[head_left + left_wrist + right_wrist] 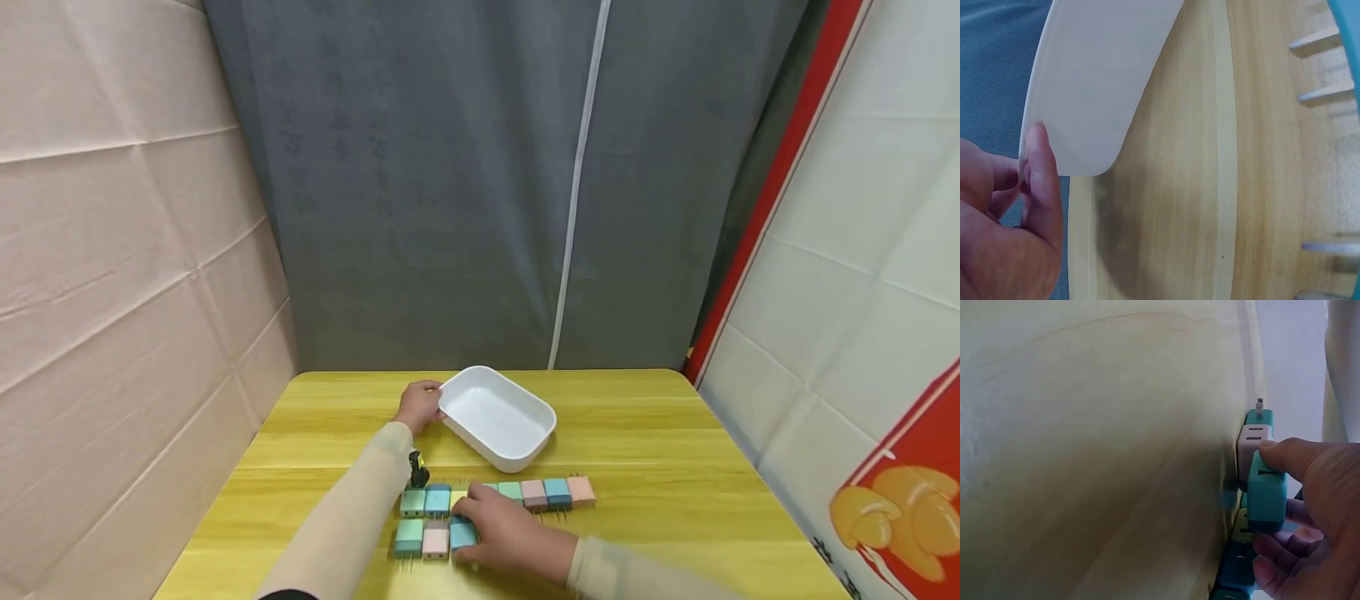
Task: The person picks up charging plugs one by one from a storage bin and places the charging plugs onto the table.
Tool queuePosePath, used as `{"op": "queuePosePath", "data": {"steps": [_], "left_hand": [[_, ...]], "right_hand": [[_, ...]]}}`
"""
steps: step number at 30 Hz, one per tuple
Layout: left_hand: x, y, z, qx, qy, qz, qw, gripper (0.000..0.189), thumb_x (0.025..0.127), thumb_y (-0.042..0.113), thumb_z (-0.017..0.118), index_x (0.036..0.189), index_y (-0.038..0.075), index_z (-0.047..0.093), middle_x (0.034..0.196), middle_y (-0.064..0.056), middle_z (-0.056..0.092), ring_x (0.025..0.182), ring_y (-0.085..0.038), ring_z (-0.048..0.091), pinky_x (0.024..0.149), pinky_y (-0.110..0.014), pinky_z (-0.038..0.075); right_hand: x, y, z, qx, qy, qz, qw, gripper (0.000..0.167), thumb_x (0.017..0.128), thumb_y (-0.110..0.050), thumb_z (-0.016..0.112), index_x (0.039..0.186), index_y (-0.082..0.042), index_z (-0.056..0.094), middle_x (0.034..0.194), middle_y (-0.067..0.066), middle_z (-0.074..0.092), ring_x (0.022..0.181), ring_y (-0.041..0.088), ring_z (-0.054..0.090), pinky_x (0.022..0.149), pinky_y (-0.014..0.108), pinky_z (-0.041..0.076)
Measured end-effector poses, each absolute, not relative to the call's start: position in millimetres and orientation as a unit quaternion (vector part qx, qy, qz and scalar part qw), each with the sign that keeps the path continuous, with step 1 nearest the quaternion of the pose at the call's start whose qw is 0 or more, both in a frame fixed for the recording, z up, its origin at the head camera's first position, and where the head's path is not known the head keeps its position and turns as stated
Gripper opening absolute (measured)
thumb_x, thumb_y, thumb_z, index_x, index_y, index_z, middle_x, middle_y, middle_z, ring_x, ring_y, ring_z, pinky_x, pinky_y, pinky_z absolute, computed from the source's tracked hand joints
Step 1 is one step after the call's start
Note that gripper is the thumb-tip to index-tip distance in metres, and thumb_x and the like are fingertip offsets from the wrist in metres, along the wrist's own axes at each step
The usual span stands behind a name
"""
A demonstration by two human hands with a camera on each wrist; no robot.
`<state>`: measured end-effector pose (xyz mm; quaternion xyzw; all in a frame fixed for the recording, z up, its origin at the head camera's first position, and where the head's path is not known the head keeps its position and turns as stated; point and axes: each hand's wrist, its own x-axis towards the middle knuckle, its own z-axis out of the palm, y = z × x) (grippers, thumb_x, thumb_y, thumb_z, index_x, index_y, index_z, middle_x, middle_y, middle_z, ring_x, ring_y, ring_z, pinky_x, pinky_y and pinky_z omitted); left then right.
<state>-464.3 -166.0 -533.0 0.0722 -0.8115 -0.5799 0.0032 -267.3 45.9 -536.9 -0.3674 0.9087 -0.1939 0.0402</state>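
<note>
A white rectangular plastic tray (498,412) is tilted above the wooden table, with my left hand (418,406) gripping its left rim. Thumb and fingers pinch that edge in the left wrist view. My right hand (513,533) holds a blue USB charger (1266,490) between thumb and fingers, at the right end of the front row. Beside it in that row are a pink charger (435,540) and a green charger (408,537). Behind them runs a longer row of pastel chargers, partly covered by my right hand; a peach charger (581,491) ends it.
The yellow wooden table (637,433) has a dark grey curtain (427,208) behind it. Pale cloth hangs on the left, and a white panel with a red border (780,183) stands on the right. Metal prongs stick out from several chargers.
</note>
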Motion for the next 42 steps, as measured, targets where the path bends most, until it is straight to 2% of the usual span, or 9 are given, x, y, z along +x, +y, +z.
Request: {"op": "queuePosePath", "data": {"steps": [7, 15, 22, 33, 38, 42], "left_hand": [[-469.6, -166.7, -535.6, 0.075, -0.804, -0.590, 0.003, 0.033, 0.113, 0.014, 0.061, 0.141, -0.001, 0.072, 0.133, -0.028, 0.072, 0.089, -0.028, 0.077, 0.065, -0.027, 0.065], [-467.8, -166.4, -534.5, 0.081, -0.801, -0.593, -0.002, 0.033, 0.113, 0.014, 0.061, 0.140, -0.001, 0.072, 0.134, -0.028, 0.071, 0.082, -0.021, 0.074, 0.065, -0.026, 0.064], [-464.1, -166.3, -535.2, 0.066, -0.808, -0.586, 0.009, 0.034, 0.114, 0.013, 0.059, 0.141, -0.003, 0.071, 0.135, -0.030, 0.070, 0.084, -0.022, 0.074, 0.066, -0.026, 0.064], [-464.7, -167.3, -536.4, 0.080, -0.808, -0.584, 0.001, 0.035, 0.115, 0.019, 0.060, 0.142, 0.000, 0.071, 0.134, -0.027, 0.071, 0.077, -0.019, 0.069, 0.064, -0.025, 0.062], [-463.8, -170.0, -537.8, 0.086, -0.812, -0.578, -0.004, 0.038, 0.117, 0.023, 0.056, 0.144, 0.001, 0.070, 0.132, -0.024, 0.072, 0.080, -0.020, 0.067, 0.067, -0.026, 0.062], [-458.1, -174.1, -533.0, 0.083, -0.824, -0.561, 0.004, 0.043, 0.117, 0.027, 0.052, 0.147, 0.001, 0.068, 0.132, -0.023, 0.072, 0.085, -0.023, 0.071, 0.073, -0.032, 0.065]], "right_hand": [[-269.2, 44.6, -540.3, -0.361, 0.912, -0.187, 0.056, 0.050, 0.092, -0.051, 0.090, 0.130, -0.023, 0.075, 0.102, -0.014, 0.050, 0.085, 0.001, 0.048, 0.074, 0.020, 0.048], [-268.4, 44.6, -545.8, -0.365, 0.912, -0.182, 0.052, 0.051, 0.093, -0.053, 0.089, 0.130, -0.022, 0.075, 0.102, -0.013, 0.050, 0.087, 0.001, 0.047, 0.075, 0.020, 0.049], [-267.2, 44.3, -547.5, -0.361, 0.914, -0.176, 0.053, 0.052, 0.093, -0.054, 0.088, 0.132, -0.022, 0.075, 0.104, -0.013, 0.050, 0.088, 0.001, 0.048, 0.076, 0.020, 0.049], [-265.0, 44.4, -551.7, -0.357, 0.914, -0.189, 0.041, 0.054, 0.092, -0.055, 0.089, 0.132, -0.022, 0.074, 0.105, -0.013, 0.047, 0.087, 0.001, 0.047, 0.076, 0.019, 0.048], [-263.3, 46.8, -549.8, -0.359, 0.908, -0.215, 0.035, 0.057, 0.091, -0.055, 0.089, 0.133, -0.021, 0.071, 0.108, -0.012, 0.048, 0.088, 0.001, 0.047, 0.077, 0.019, 0.049], [-269.1, 55.5, -542.1, -0.352, 0.899, -0.260, 0.030, 0.056, 0.093, -0.056, 0.087, 0.132, -0.019, 0.072, 0.112, -0.009, 0.054, 0.091, 0.003, 0.052, 0.080, 0.022, 0.052]]}}
